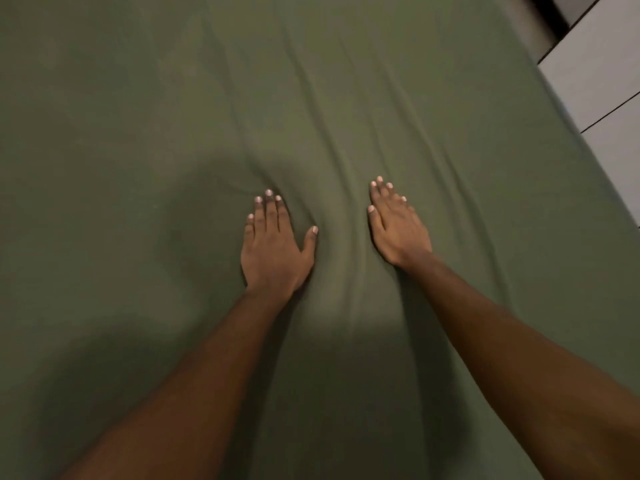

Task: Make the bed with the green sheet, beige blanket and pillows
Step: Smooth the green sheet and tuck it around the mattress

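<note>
**Both hands flat on the green sheet**

The green sheet (173, 98) covers almost the whole view, spread across the bed and reaching to the bed's edge at the upper right. It lies mostly smooth on the left side, while long soft wrinkles run through the middle, from the top of the view down between the two hands.

The left hand (273, 244) rests palm down on the sheet near the centre, fingers straight and close together, thumb held out toward the right. The right hand (396, 226) lies just to its right, also palm down with straight fingers pointing up and slightly left, thumb drawn close alongside the palm. Neither hand grips or pinches the cloth; both press flat on it. A raised fold of fabric sits between the hands, with creases gathering at the left fingertips.

Both bare forearms stretch in from the bottom of the view, and a dark shadow falls over the sheet beneath them.

At the upper right corner, beyond the bed, a pale tiled floor (602, 74) shows, with a dark strip (550, 12) near the top.
</note>
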